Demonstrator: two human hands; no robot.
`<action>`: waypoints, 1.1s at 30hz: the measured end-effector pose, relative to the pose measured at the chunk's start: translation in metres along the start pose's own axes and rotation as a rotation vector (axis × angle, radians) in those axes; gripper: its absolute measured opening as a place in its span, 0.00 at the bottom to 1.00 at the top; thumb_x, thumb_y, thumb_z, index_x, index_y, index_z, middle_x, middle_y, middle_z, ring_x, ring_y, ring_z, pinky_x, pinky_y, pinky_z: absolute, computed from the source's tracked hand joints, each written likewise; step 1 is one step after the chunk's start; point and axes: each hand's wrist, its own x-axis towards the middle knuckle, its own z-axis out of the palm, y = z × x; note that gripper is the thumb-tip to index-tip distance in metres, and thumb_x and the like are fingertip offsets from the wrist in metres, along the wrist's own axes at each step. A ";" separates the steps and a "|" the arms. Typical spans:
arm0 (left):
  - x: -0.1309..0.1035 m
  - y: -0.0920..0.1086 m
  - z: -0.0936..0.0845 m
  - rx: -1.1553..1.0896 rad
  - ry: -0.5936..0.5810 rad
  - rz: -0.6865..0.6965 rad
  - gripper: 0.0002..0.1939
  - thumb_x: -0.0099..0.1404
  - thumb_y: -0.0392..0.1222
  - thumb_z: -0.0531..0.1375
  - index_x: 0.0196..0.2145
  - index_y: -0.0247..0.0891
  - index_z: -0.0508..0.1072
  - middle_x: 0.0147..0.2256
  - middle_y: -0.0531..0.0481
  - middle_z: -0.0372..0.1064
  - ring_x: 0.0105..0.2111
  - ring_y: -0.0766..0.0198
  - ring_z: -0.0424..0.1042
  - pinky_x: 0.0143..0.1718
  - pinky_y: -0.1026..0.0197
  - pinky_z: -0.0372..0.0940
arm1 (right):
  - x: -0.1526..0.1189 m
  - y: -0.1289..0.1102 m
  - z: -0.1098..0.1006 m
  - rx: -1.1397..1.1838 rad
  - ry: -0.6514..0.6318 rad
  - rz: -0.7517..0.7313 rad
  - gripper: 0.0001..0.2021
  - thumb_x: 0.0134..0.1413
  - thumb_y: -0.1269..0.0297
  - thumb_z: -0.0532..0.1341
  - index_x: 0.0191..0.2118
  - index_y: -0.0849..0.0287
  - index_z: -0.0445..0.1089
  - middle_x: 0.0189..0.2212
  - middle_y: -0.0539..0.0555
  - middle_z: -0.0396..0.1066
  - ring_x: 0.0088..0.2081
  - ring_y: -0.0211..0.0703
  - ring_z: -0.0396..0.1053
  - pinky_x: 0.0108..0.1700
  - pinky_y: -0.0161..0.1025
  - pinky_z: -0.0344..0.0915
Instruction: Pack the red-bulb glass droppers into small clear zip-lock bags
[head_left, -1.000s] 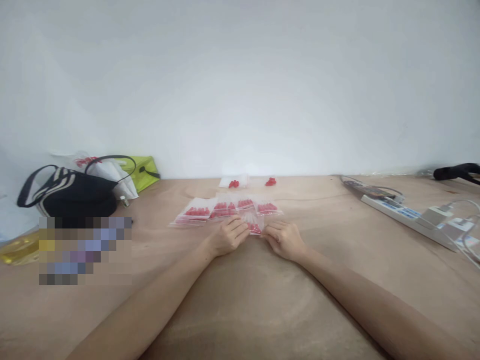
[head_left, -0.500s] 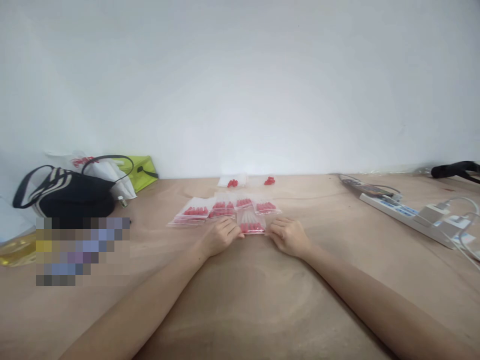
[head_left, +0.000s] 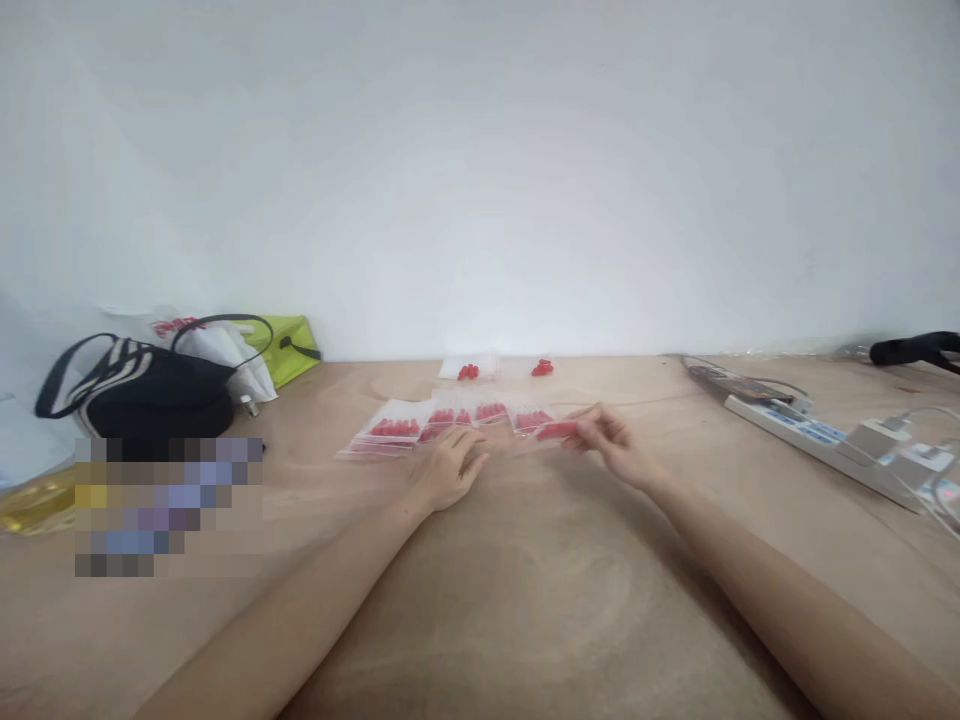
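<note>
Between the thumb and fingers of my right hand (head_left: 611,445) is a clear bag of red pieces (head_left: 556,431), raised a little above the table. My left hand (head_left: 450,468) rests on the wood with fingers apart, holding nothing, at the near edge of the laid-out bags. Several clear bags with red pieces lie in a row: a stack at the left (head_left: 396,427), others in the middle (head_left: 491,411), and one at the right (head_left: 531,420), partly behind the held bag.
Two small heaps of red pieces (head_left: 468,372) (head_left: 542,368) lie on clear bags by the wall. A black bag (head_left: 161,395) and a green bag (head_left: 289,350) stand left. A power strip (head_left: 825,450) with plugs and cables lies right.
My right hand has lifted the nearest bag off the table and moved it up and to the right. My left hand has let go of it and its fingers have spread.
</note>
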 end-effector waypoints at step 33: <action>-0.005 0.011 0.001 0.091 0.014 0.314 0.11 0.63 0.30 0.47 0.30 0.32 0.68 0.31 0.46 0.71 0.29 0.65 0.71 0.31 0.64 0.68 | -0.012 -0.015 0.028 -0.925 -0.120 -0.302 0.16 0.40 0.48 0.59 0.29 0.56 0.68 0.28 0.51 0.69 0.34 0.43 0.61 0.39 0.43 0.47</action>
